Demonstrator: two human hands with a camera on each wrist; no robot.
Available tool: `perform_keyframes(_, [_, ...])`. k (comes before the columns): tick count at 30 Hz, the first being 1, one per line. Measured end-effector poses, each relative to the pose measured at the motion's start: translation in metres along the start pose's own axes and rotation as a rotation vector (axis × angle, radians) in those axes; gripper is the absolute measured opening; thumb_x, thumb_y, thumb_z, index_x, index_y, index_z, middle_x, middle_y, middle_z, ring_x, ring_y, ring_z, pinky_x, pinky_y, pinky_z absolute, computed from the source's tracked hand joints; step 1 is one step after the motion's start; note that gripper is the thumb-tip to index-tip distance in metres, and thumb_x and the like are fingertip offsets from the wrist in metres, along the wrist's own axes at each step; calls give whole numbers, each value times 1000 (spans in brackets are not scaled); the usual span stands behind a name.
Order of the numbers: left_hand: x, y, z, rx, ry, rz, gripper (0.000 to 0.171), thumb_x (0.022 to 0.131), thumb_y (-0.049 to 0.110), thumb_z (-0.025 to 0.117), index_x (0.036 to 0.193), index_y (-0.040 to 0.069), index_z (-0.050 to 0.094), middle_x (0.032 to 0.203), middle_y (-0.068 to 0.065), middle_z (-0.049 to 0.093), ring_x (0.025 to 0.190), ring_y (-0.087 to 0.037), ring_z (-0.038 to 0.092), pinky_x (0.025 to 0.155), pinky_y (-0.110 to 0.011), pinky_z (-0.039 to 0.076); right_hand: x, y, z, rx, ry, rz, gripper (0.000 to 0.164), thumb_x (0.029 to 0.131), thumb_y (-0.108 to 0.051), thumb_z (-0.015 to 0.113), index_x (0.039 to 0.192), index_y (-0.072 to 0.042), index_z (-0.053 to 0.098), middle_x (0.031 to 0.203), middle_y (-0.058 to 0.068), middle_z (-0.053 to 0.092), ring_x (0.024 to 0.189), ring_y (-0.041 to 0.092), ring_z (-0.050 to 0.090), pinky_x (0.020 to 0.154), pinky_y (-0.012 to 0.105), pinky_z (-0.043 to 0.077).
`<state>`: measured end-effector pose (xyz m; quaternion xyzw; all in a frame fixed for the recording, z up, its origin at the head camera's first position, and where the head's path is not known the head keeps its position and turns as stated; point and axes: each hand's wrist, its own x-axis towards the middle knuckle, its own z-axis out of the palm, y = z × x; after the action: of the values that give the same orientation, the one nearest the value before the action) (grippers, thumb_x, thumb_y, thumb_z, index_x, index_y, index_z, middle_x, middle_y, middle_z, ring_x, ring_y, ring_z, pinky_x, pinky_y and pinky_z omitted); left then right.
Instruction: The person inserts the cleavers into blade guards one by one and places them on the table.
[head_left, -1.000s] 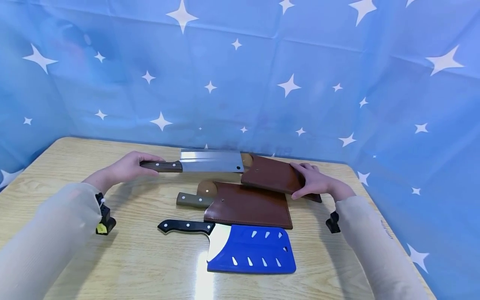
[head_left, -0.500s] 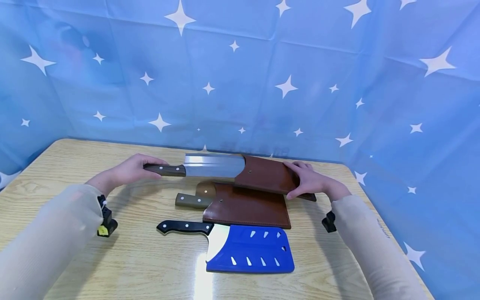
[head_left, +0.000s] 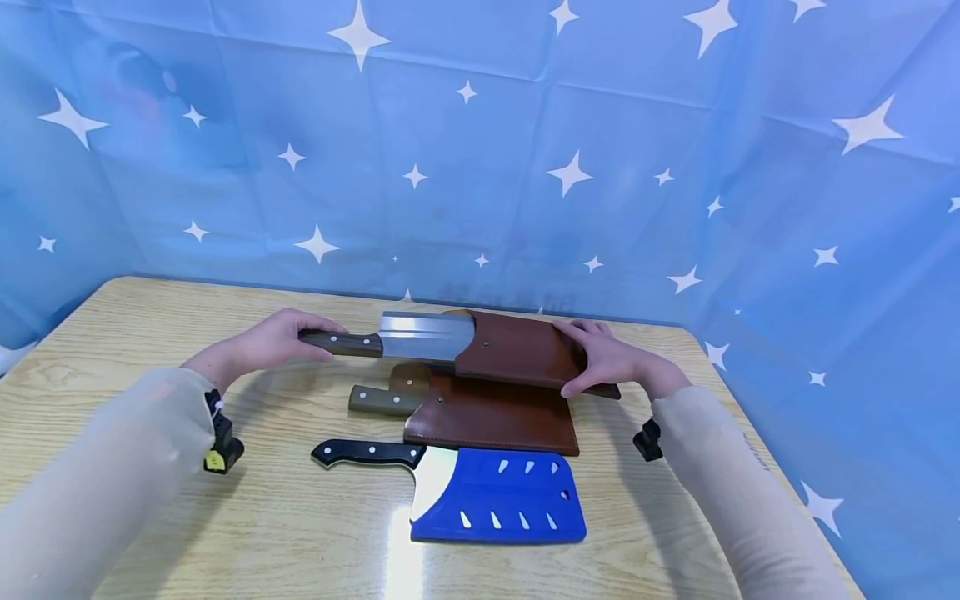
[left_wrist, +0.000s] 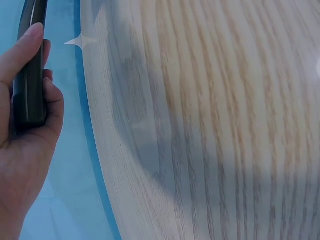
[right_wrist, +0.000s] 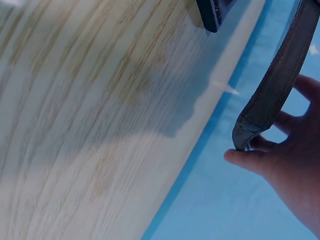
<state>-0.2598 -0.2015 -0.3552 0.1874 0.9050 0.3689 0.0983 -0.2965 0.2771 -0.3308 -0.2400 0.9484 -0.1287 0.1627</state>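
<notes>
My left hand point(head_left: 279, 340) grips the dark wooden handle point(left_wrist: 31, 95) of a cleaver, whose shiny blade point(head_left: 422, 336) points right. Roughly half of that blade shows; the rest is hidden inside a brown leather sheath point(head_left: 517, 343). On the sheath's right end my right hand point(head_left: 611, 362) keeps hold, thumb on the near edge and fingers over the far one. The right wrist view has the sheath edge-on, with the thumb and fingers on its lower end. Both cleaver and sheath are held above the table, towards its back.
Below lies another cleaver in a brown sheath point(head_left: 487, 421), its olive handle point(head_left: 382, 400) pointing left; the held sheath overlaps it. Nearer still is a black-handled cleaver point(head_left: 371, 452) in a blue blade cover point(head_left: 498, 497). A blue star-patterned cloth point(head_left: 480, 150) hangs behind the wooden table point(head_left: 247, 517).
The cleaver's blade has slid into the sheath's mouth, from its tip to about half its length. My left hand has moved right, my right hand slightly left with the sheath.
</notes>
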Motion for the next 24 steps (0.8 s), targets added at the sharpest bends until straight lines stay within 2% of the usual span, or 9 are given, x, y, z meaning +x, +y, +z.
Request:
perform_keyframes(8, [2, -3, 8, -34, -5, 26, 41, 81, 16, 70, 121, 9, 62, 123, -15, 62, 101, -19, 57, 85, -30, 45, 1, -6, 3, 22, -18, 0, 111, 66, -48, 78, 150, -17, 13, 152, 19, 12, 136, 42, 10, 102, 65, 26])
perform_keyframes(16, [6, 3, 7, -24, 1, 34, 41, 82, 17, 70, 121, 9, 62, 122, -16, 62, 95, -16, 58, 80, -29, 46, 7, -14, 0, 25, -7, -13, 109, 67, -46, 79, 150, -22, 13, 152, 17, 13, 137, 41, 11, 103, 64, 26])
perform_keyframes(24, [12, 8, 10, -42, -5, 45, 42, 81, 18, 71, 121, 10, 62, 121, -14, 63, 95, -16, 58, 83, -30, 45, 10, -21, -3, 12, -2, -33, 109, 67, -46, 78, 150, -17, 14, 151, 19, 15, 135, 42, 13, 102, 64, 27])
